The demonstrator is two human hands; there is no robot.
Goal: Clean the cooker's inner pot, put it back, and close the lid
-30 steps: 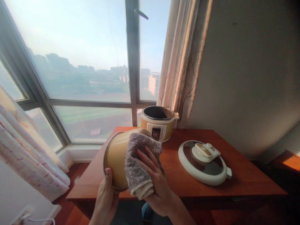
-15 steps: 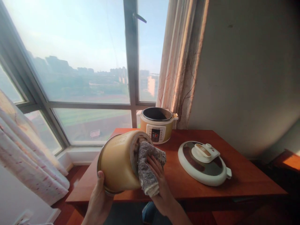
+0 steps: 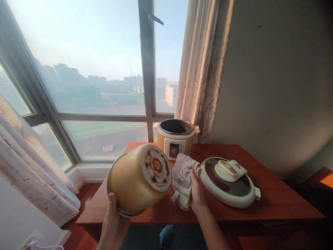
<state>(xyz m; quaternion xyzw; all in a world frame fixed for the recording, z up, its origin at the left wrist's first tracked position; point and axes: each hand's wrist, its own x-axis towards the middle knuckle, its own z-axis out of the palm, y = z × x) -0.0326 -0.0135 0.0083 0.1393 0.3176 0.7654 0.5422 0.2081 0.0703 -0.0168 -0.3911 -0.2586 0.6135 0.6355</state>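
My left hand (image 3: 113,219) grips the rim of a yellow inner pot (image 3: 135,180), held on its side above the near edge of the red-brown table (image 3: 273,198). The pot's stained round bottom faces me and to the right. My right hand (image 3: 196,190) is closed on a grey-brown cloth (image 3: 183,175), just right of the pot and apart from it, low over the table. Behind them stands the yellow cooker body (image 3: 175,138), open and without a pot. Its round white lid (image 3: 230,180) lies flat on the table to the right.
A large window and curtain (image 3: 200,69) stand behind the table, with a grey wall to the right. Another curtain (image 3: 33,173) hangs at the left. A wall socket with a cable (image 3: 31,243) sits at the lower left by the wooden floor.
My right hand pulled the cloth off the pot's bottom and moved right, away from the pot. The pot's stained base is now uncovered and has turned more toward me.
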